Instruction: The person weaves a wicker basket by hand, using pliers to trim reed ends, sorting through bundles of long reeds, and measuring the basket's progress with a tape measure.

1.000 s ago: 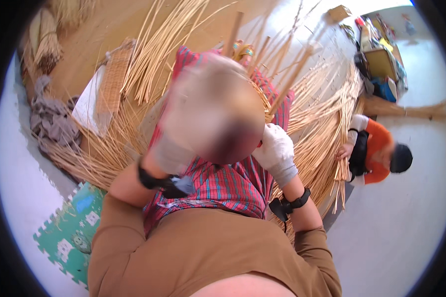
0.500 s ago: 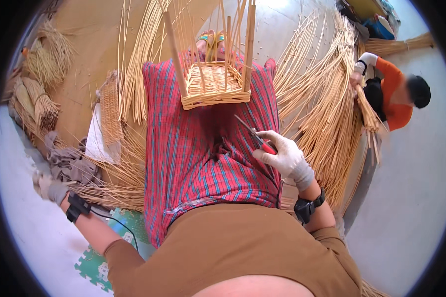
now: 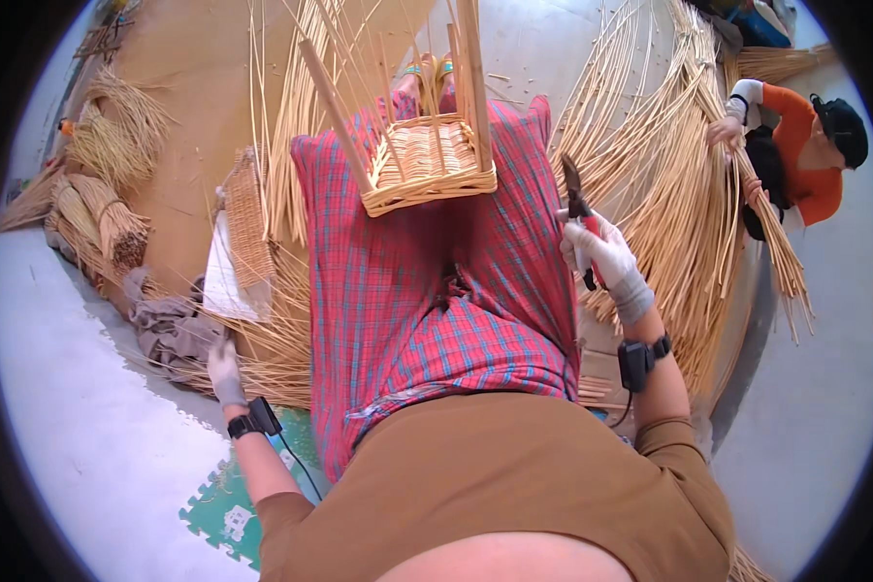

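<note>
Clasping red-handled metal pruners (image 3: 578,206), gloved right hand (image 3: 606,256), left hand (image 3: 226,375) grip unclear near crumpled grey cloth (image 3: 170,327), ribbed wicker basket (image 3: 431,190)

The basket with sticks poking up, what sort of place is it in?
Probably a basket-weaving workshop. The basket looks unfinished, with bare sticks standing up from it; heaps of long canes lie to the right; and the right hand holds red-handled cutters.

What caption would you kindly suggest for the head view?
Gloved right hand holding red-handled clippers, left hand beside grey cloth, wicker basket in front.
</note>
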Available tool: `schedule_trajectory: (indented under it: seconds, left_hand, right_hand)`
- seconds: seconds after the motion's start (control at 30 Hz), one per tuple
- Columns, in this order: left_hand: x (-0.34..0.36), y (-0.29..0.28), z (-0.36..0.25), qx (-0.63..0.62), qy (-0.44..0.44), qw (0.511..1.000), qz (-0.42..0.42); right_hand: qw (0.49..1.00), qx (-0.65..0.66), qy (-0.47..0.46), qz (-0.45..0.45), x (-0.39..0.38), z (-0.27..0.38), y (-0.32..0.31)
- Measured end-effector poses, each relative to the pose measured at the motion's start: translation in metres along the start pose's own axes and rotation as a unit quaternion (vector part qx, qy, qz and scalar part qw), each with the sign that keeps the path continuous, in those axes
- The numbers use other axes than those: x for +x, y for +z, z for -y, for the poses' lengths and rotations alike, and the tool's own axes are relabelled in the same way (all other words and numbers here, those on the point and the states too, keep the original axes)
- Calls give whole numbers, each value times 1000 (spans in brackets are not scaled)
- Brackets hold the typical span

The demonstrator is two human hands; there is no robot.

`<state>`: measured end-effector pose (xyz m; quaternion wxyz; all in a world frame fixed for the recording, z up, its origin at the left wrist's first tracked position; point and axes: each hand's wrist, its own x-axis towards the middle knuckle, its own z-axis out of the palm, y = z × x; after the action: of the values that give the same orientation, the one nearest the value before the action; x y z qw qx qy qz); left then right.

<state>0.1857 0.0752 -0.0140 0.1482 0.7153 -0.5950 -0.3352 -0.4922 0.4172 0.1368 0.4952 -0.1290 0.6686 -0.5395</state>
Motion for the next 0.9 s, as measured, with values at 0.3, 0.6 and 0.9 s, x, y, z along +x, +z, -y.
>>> schedule_trajectory:
  seconds: [0.3,0.6,0.9]
  left_hand:
    - [-174,171,-440,81,725,684,35]
    - [-187,264,-463,175,693,698,40]
    - [-167,254,-465,185,658,729,-24]
  right_hand:
    - [917,-337,211,22,105,-286,-137]
    - [963,-225,149,1,69,-365,-98]
    - [965,-202,121,-118,72,-240,-107]
